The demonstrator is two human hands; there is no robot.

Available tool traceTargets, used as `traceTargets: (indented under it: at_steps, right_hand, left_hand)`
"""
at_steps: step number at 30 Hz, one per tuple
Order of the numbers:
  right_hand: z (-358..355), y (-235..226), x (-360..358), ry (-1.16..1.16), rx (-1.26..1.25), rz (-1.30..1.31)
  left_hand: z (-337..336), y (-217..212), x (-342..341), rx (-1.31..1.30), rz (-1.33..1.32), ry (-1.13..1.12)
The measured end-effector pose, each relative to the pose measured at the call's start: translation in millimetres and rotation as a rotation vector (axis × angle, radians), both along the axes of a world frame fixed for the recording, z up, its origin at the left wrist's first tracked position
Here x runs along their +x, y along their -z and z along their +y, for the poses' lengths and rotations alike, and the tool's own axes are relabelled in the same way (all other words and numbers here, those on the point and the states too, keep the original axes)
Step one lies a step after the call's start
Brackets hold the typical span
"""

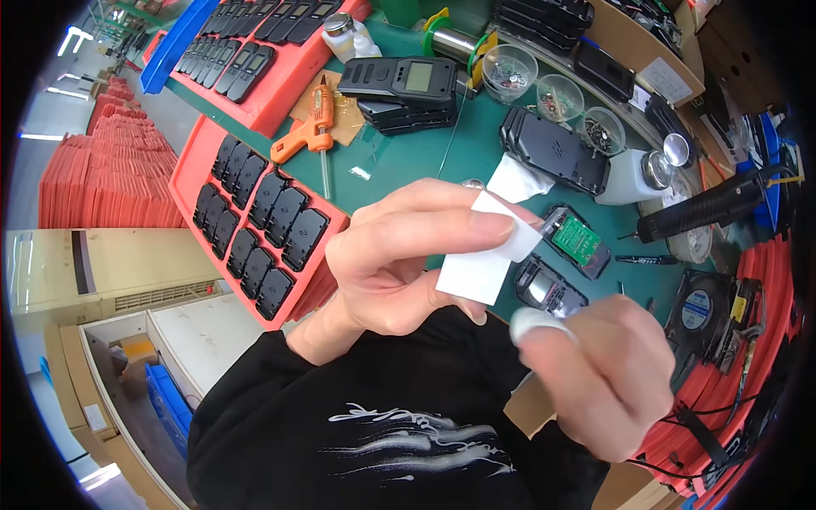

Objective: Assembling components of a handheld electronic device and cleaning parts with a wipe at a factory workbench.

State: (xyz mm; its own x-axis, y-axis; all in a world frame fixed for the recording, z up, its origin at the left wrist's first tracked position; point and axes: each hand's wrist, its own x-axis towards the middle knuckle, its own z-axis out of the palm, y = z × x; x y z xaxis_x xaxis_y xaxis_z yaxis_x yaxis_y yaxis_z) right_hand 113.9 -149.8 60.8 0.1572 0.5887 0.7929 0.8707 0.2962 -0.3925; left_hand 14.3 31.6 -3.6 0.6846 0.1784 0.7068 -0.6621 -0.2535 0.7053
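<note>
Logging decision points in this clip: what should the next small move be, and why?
Probably bring the right hand to the exposed right edge of the flat, white paper-like piece to help steady it. Only the left hand pinches that piece; the right hand is apart from it, with a small white object at its fingertips, too blurred to identify.

Circuit board (578, 239) lies right of the slip (476, 276).

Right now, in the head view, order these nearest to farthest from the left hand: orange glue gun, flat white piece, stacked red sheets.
1. Flat white piece, held in the left hand.
2. Orange glue gun, beyond the hand, to its left.
3. Stacked red sheets, in the left background.
</note>
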Motion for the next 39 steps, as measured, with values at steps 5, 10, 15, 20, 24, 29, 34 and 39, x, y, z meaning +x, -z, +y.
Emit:
traceTargets:
  at_steps: [5,10,15,20,24,29,34,39]
  right_hand:
    - [11,5,-1,0.039,-0.018,-0.116]
    - [9,5,-6,0.117,-0.098,-0.102]
    - [12,3,-15,0.205,-0.070,-0.159]
    - [12,4,-14,0.202,-0.093,-0.128]
    - [12,1,-16,0.188,-0.125,-0.124]
    - [4,-3,-12,0.178,-0.102,-0.177]
    - [-8,-11,-7,0.158,-0.106,-0.119]
    - [1,-8,-8,0.135,-0.081,-0.124]
  left_hand:
    - [-3,0,-1,0.111,0.008,-0.067]
    - [-4,-3,2,0.171,-0.016,-0.074]
    - [-9,0,3,0.059,-0.024,-0.092]
    - [-17,0,3,-0.125,-0.041,-0.098]
    - [-14,5,3,-0.163,-0.028,-0.061]
    - [3,11,-3,-0.021,0.042,0.010]
    - [-1,11,-5,-0.158,0.059,0.022]
    - [-5,8,-6,-0.300,0.041,0.087]
